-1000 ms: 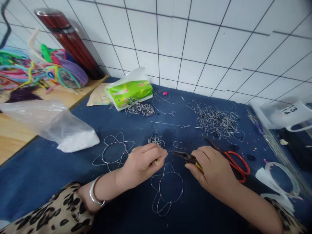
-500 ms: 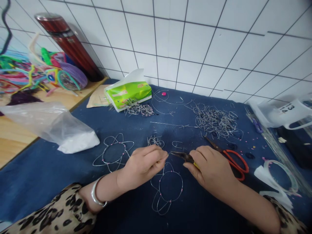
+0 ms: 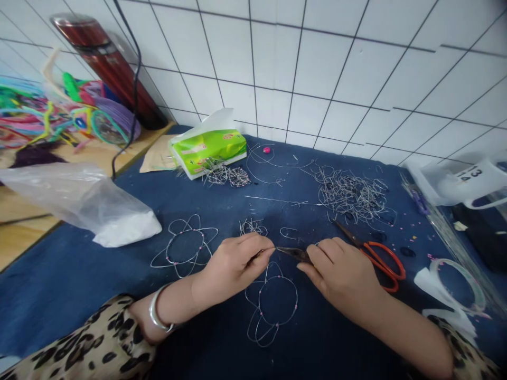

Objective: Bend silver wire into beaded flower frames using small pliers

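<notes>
Fingers of the left hand pinch a barely visible bit of wire against pliers clasped in the grip of the right hand, just beyond a beaded wire ring on the desk.

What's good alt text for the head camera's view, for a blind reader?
The right hand holds pliers, tips at the pinched left hand; nearby on blue cloth lie two beaded wire rings, red-handled scissors and tangled wire.
</notes>
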`<control>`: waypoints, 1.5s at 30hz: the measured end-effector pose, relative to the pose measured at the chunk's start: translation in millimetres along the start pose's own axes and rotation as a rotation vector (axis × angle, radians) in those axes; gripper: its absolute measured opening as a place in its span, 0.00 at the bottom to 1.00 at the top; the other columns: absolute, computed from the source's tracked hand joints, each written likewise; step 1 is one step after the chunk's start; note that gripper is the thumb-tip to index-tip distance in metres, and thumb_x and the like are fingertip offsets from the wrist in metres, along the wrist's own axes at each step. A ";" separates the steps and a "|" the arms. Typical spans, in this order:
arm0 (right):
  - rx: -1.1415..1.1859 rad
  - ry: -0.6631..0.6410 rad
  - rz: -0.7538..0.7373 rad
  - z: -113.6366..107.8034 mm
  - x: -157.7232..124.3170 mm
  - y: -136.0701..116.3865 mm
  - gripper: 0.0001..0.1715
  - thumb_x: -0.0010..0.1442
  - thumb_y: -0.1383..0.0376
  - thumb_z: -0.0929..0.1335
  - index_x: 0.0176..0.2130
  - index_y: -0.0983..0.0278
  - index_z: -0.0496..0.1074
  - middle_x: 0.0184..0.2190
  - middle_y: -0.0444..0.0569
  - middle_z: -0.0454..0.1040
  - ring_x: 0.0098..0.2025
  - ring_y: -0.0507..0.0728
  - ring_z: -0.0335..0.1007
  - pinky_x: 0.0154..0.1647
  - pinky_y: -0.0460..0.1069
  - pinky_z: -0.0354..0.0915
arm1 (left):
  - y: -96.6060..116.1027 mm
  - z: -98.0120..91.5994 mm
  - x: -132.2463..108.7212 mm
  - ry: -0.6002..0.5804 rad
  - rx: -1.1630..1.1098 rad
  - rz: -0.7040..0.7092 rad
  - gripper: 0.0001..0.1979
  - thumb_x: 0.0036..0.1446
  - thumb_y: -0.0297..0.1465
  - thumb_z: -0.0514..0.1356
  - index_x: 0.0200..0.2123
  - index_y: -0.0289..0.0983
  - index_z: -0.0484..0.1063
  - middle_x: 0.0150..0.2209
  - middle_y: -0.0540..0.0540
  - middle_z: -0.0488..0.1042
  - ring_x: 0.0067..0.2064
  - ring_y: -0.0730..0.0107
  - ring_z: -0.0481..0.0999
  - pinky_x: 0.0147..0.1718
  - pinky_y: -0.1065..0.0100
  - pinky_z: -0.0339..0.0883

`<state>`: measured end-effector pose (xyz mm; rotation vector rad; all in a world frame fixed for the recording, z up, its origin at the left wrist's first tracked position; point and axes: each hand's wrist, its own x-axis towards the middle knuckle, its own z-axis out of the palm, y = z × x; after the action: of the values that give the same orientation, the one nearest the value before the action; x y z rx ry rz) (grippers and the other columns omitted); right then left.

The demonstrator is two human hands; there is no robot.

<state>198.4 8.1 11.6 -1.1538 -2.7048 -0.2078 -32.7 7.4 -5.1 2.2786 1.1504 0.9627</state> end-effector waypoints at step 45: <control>-0.125 0.071 0.005 4.5 -1.6 -2.1 0.15 0.61 0.56 0.62 0.39 0.65 0.68 0.29 0.48 0.65 0.31 0.55 0.56 0.31 0.51 0.52 | 7.9 2.9 -0.5 0.093 -0.094 -0.207 0.06 0.52 0.22 0.54 0.24 0.34 0.65 0.22 0.52 0.67 0.23 0.81 0.65 0.22 0.77 0.59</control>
<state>197.4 6.5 6.7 -1.1626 -2.6590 -0.4151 -26.6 2.3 -2.4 2.0142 1.3206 1.0271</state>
